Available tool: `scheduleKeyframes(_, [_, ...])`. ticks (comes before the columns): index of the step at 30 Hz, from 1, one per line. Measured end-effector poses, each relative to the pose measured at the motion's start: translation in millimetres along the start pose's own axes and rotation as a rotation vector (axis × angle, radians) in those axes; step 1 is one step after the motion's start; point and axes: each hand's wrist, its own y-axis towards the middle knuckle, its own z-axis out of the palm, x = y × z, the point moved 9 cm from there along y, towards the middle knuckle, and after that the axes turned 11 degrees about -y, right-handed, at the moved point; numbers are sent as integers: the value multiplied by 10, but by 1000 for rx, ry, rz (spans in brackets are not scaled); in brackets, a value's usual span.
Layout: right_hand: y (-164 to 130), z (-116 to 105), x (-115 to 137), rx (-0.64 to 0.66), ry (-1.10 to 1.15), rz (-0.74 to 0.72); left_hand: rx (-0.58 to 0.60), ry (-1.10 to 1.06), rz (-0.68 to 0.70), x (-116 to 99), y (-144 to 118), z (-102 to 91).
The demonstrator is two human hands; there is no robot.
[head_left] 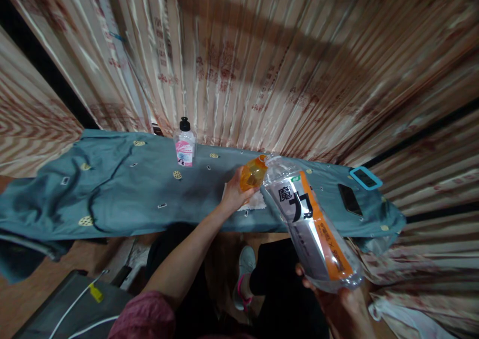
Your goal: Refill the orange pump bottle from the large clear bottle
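My right hand grips the base of a large clear plastic bottle with an orange and white label, tilted so its neck points up and away toward the table. My left hand holds a small orange bottle right at the big bottle's mouth; the two openings touch or nearly touch. Beneath my left hand a white cloth lies on the table, which is covered by a teal cloth.
A small clear bottle with a pink label and black cap stands near the table's back edge. A dark phone and a device in a blue case lie at the right end. Striped curtains hang behind. My shoe shows below.
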Motion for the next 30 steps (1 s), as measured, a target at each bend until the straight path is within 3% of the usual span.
scheduleKeyframes(30, [11,-80,-55,-43,-19,-26,-19,66,-91,-13,5,0])
